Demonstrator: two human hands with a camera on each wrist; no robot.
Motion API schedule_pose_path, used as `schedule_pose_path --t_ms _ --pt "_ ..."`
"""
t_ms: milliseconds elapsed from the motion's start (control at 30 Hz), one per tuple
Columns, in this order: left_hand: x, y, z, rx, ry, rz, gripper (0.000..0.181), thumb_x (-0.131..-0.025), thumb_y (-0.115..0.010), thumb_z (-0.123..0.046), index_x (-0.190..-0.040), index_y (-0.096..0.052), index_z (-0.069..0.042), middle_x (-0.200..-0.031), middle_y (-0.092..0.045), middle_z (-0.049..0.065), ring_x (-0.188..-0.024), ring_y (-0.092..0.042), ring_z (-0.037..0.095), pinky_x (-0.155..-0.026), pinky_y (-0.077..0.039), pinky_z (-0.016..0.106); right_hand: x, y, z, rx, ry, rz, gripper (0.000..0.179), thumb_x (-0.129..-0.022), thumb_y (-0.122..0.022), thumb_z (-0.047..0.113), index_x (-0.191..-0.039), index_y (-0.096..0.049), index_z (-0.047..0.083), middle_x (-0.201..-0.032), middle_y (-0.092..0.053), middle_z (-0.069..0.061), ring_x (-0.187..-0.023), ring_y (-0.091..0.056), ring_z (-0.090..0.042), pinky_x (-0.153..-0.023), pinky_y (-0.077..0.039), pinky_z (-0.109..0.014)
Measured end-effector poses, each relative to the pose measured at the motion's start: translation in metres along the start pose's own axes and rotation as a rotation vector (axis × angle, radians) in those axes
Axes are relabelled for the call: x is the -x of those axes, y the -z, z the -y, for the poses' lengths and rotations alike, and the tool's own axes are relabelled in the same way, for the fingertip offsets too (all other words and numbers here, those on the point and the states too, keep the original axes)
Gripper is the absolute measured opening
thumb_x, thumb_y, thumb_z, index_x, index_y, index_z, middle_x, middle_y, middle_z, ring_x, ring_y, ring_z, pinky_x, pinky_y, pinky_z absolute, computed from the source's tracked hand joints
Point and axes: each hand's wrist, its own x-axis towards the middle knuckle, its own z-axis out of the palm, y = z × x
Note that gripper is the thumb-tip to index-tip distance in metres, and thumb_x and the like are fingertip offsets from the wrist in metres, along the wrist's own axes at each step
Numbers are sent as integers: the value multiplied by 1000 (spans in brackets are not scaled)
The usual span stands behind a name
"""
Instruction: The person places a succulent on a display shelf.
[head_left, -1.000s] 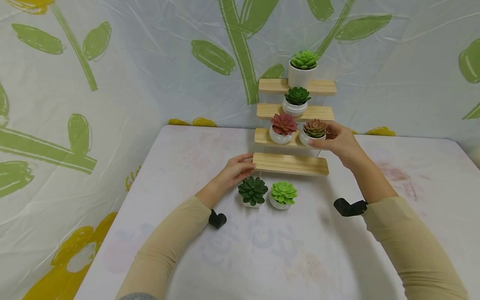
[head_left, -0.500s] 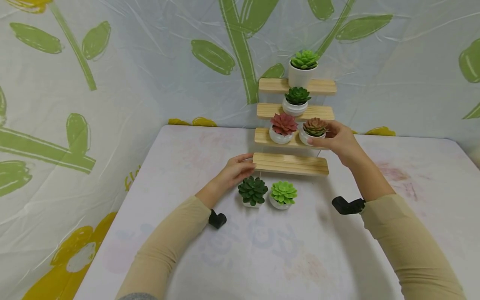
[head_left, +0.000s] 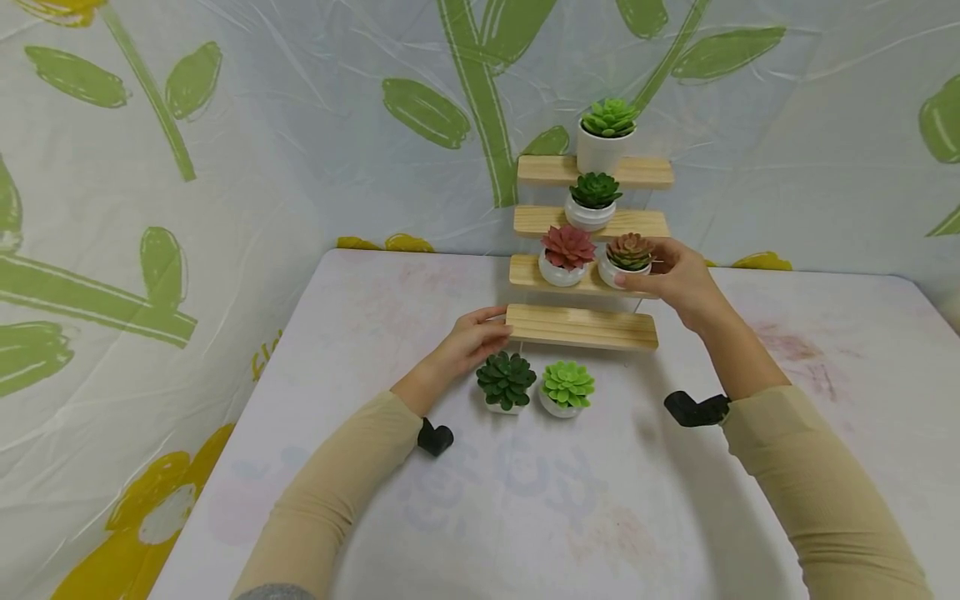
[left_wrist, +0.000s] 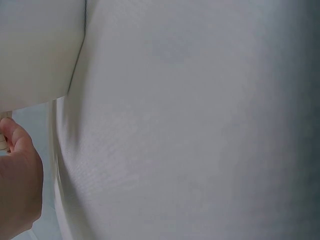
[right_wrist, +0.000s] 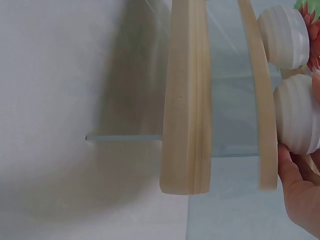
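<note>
My right hand (head_left: 688,285) grips a small potted succulent (head_left: 628,252) with brownish-red leaves, thumb and fingers round its white pot (right_wrist: 294,114). That pot sits at the right end of the third wooden tier down. Beside it stands a succulent with red leaves (head_left: 567,247). At the lowest wooden tier (head_left: 581,327), my left hand (head_left: 467,342) holds the left end between thumb and fingers. The left wrist view catches only part of that hand (left_wrist: 20,180) at its left edge. Dark green (head_left: 506,380) and light green (head_left: 567,385) succulents stand on the table in front.
Higher tiers of the stepped stand bear a dark green succulent (head_left: 596,193) and, on top, a bright green one (head_left: 609,119) in a taller white pot. Clear side panels (right_wrist: 125,138) support the tiers. A patterned sheet (head_left: 300,100) hangs behind the white table (head_left: 360,317).
Almost nothing differs. The right forearm has shifted very slightly to the left, while both hands keep their holds and the pots stay where they were.
</note>
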Motion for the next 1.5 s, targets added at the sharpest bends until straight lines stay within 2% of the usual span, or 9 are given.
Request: schedule_pose_path --t_ms 433,733,933,1100,1233,1367,1500 --pt "-3 -1 0 4 -4 -11 53 -87 -54 13 -137 -43 0 -133 -47 23 -83 -57 15 -63 -48 20 1 4 0 28 0 17 71 -84 -72 20 -141 -33 5 -119 -45 4 -103 -45 -8 -76 -44 -14" --pt "-2 -1 0 -1 -2 -18 52 -87 -54 13 -137 -43 0 -132 -48 24 -79 -57 13 -63 -48 19 8 10 0 32 -14 20 72 -85 -70 24 -144 -31 7 -120 -42 4 -105 -41 -10 -78 -43 -15" --pt "-2 0 3 8 6 -15 52 -87 -54 12 -137 -44 0 -132 -48 23 -82 -57 15 -64 -48 20 19 16 -2 35 17 23 70 -86 -69 16 -145 -32 8 -119 -44 3 -103 -47 -7 -78 -44 -13" --pt "-2 0 4 12 2 -18 52 -87 -54 13 -136 -45 0 -132 -48 23 -85 -56 16 -63 -48 20 30 21 -2 79 36 -20 71 -86 -69 22 -145 -32 9 -121 -48 4 -107 -48 -7 -78 -43 -10" --pt "-2 -1 4 8 2 -22 53 -87 -55 13 -137 -44 0 -132 -48 23 -86 -56 17 -64 -48 20 41 23 -2 75 57 -46 67 -85 -69 20 -142 -35 8 -122 -49 1 -106 -49 -6 -78 -43 -9" --pt "-3 0 4 8 -1 -23 52 -87 -55 13 -136 -45 0 -131 -48 23 -84 -56 16 -64 -48 20 50 24 -2 66 66 -41 61 -86 -69 18 -138 -39 11 -123 -49 -1 -105 -49 -4 -78 -44 -10" --pt "-3 1 4 12 -8 -16 52 -87 -54 13 -137 -44 0 -132 -48 24 -84 -56 16 -63 -48 20 59 25 -1 83 78 -31 59 -86 -69 16 -138 -41 14 -121 -50 3 -105 -48 -3 -77 -44 -11"
